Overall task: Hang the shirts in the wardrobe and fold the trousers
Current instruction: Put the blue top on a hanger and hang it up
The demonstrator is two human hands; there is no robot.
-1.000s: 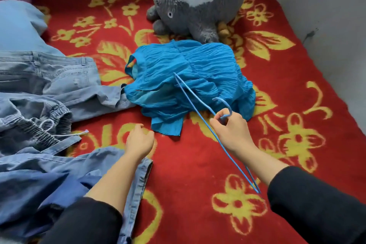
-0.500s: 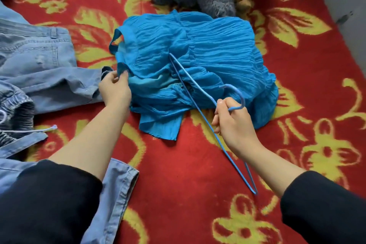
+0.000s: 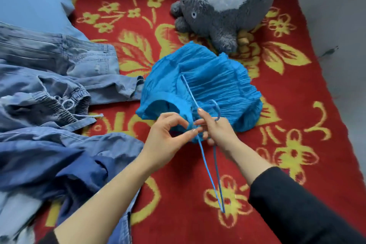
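A crinkled bright blue shirt point(image 3: 210, 87) lies bunched on the red flowered blanket point(image 3: 297, 125), just in front of a plush toy. A thin blue wire hanger point(image 3: 210, 168) rests across the shirt, its hook near my fingers and its lower corner pointing toward me. My right hand point(image 3: 215, 128) grips the hanger below the hook. My left hand point(image 3: 168, 134) pinches the near edge of the blue shirt, right beside my right hand. Several denim trousers point(image 3: 59, 69) lie in a heap at the left.
A grey and white plush toy point(image 3: 223, 4) sits at the back of the blanket. A light blue pillow point(image 3: 31, 4) lies at the back left. A grey wall point(image 3: 336, 16) runs along the right side. Dark blue denim point(image 3: 59, 160) spreads under my left forearm.
My left hand left the shirt's left edge and came in beside my right hand, pinching the near edge. The shirt is more bunched up. The view tilted up.
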